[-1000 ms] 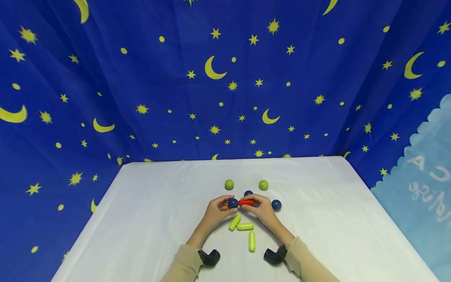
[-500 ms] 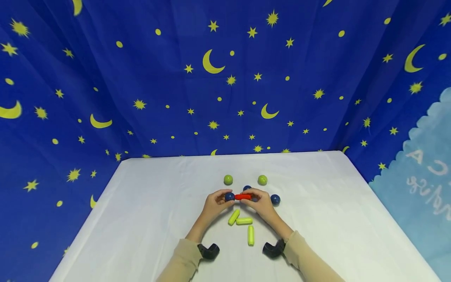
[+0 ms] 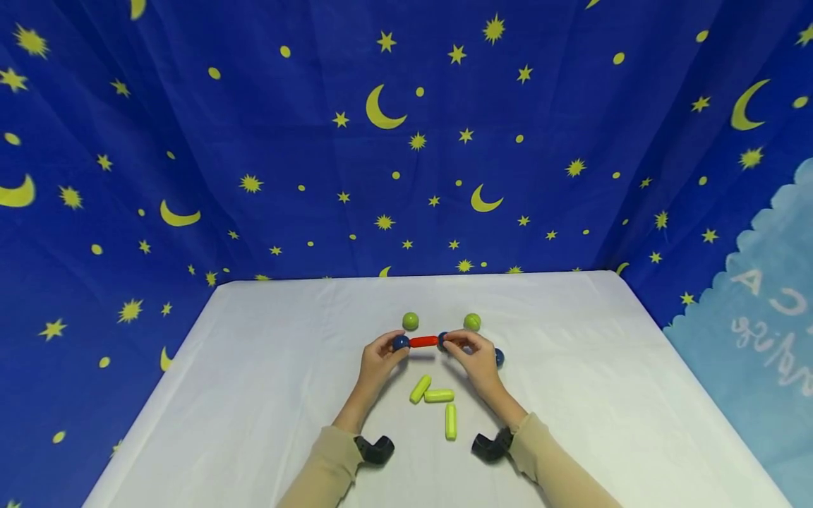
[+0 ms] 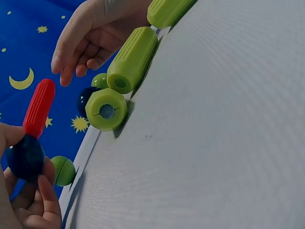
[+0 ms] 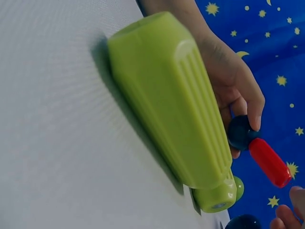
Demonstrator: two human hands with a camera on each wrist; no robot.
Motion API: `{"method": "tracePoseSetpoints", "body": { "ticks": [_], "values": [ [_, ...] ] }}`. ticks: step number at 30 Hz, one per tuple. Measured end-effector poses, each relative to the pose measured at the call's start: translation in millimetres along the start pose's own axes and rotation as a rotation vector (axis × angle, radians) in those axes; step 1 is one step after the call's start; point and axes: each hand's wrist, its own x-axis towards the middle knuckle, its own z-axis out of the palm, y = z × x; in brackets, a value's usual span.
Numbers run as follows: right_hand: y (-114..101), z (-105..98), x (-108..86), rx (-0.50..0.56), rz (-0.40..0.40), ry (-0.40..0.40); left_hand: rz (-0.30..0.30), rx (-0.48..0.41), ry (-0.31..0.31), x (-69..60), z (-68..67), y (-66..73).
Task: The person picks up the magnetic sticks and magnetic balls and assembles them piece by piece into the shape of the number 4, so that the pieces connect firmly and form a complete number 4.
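Observation:
Thumb and fingers of my left hand (image 3: 380,360) pinch a glossy blue ball (image 4: 26,156). A ridged red rod (image 3: 423,341) is joined to that ball and points right, off the table, its far end free. My right hand (image 3: 475,356) hovers beyond the rod's far end with fingers loosely bent and nothing seen between them in the left wrist view. In the head view its fingertips overlap another blue ball (image 3: 442,341), but the wrist views show a gap between fingers and ball. A further blue ball (image 3: 500,358) is partly hidden behind the right hand.
Two green balls (image 3: 410,321) lie farther back on the white-covered table (image 3: 286,395). Three yellow-green rods (image 3: 451,421) lie between the forearms; one rod end shows a grey metal disc. Black wrist mounts (image 3: 377,450) sit at both sleeves. A blue star-patterned cloth (image 3: 305,141) encloses the table.
The right hand has let go of the red rod and moved slightly right of its end. The left hand has shifted a little left and away with the ball and rod.

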Motion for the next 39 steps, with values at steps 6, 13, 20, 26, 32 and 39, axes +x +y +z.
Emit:
{"method": "tracePoseSetpoints", "body": {
  "ticks": [6,13,20,26,32,39],
  "values": [
    [-3,1,2.8,-0.078,0.007,0.05,-0.034,-0.031,0.023,1.4,-0.7,-0.6],
    [5,2,3.3,-0.14,0.0,-0.025,-0.039,-0.028,0.036,1.2,-1.0,-0.3],
    [42,2,3.7,-0.206,0.019,-0.106,-0.039,-0.017,0.032,1.1,-0.5,-0.7],
    [46,0,2.6,-0.247,0.013,-0.116,-0.041,-0.001,0.033,1.0,-0.1,-0.6],
    [44,-1,0.7,-0.267,0.016,-0.093,-0.059,-0.003,0.043,-0.2,0.3,-0.6],
    [42,-1,0.6,-0.272,0.053,-0.059,-0.026,0.012,0.065,-0.5,1.1,0.7]
  ]
}}
